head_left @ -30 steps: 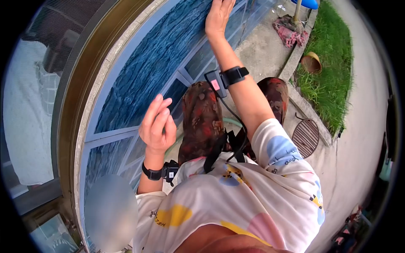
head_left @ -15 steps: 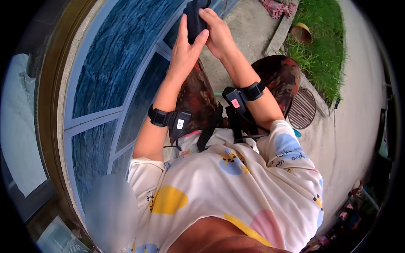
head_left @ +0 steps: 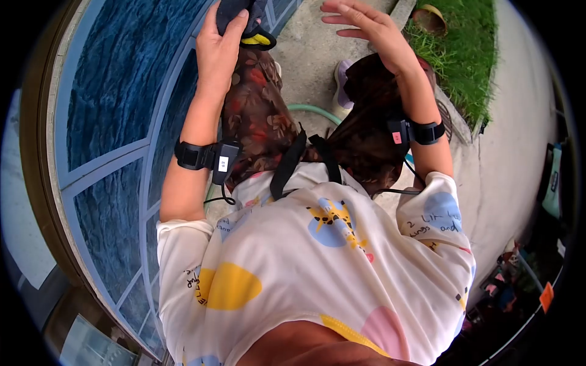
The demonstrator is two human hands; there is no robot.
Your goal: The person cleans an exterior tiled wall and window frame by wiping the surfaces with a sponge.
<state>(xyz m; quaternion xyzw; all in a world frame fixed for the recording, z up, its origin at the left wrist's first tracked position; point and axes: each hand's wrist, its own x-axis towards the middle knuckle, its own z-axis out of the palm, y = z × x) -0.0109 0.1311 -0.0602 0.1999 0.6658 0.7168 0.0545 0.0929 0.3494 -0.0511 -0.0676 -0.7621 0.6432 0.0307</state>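
Observation:
My left hand (head_left: 218,52) is closed round a dark navy cloth item (head_left: 233,15) at the top of the head view. A black-edged yellow part (head_left: 259,39) hangs from the cloth's lower right. The top of the cloth is cut off by the frame edge, so its kind does not show. My right hand (head_left: 372,27) is raised apart from it to the right, fingers spread, with nothing in it. Below both hands are my legs in dark patterned trousers (head_left: 259,116).
Blue wall tiles (head_left: 116,79) run along my left side. A green hose (head_left: 314,110) lies on the concrete between my legs, near a pale shoe (head_left: 343,85). To the right are grass (head_left: 461,67) with a round basket-like container (head_left: 430,20) and a concrete kerb (head_left: 455,116).
Both hands were on the dark cloth; my right hand has let go and moved right. My left hand has carried the cloth left, and a yellow part now shows.

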